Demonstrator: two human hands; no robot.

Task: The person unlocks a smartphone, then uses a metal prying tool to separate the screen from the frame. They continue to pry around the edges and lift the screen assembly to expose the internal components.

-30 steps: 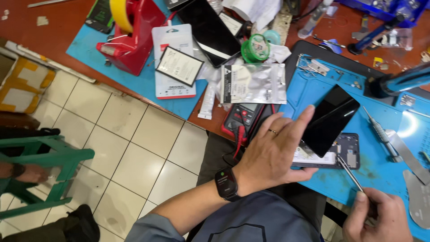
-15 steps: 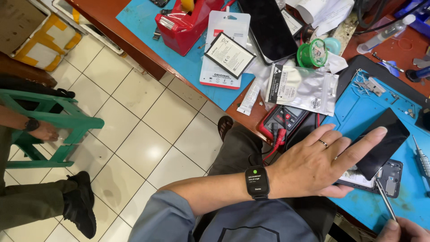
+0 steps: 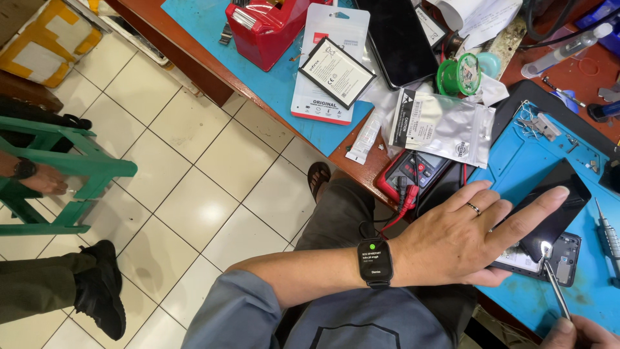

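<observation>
Left hand: we press flat on phone, fingers spread.
Right hand: grips tweezers, tip beside phone.
Risk: tip slips, scratches screen.

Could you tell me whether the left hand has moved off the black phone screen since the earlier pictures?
No. The left hand still rests on the black phone screen over the blue mat; only the camera view shifted.

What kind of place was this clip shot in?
Likely a phone repair bench: an opened phone lies on a blue work mat, with a multimeter and packaged battery nearby.
</observation>
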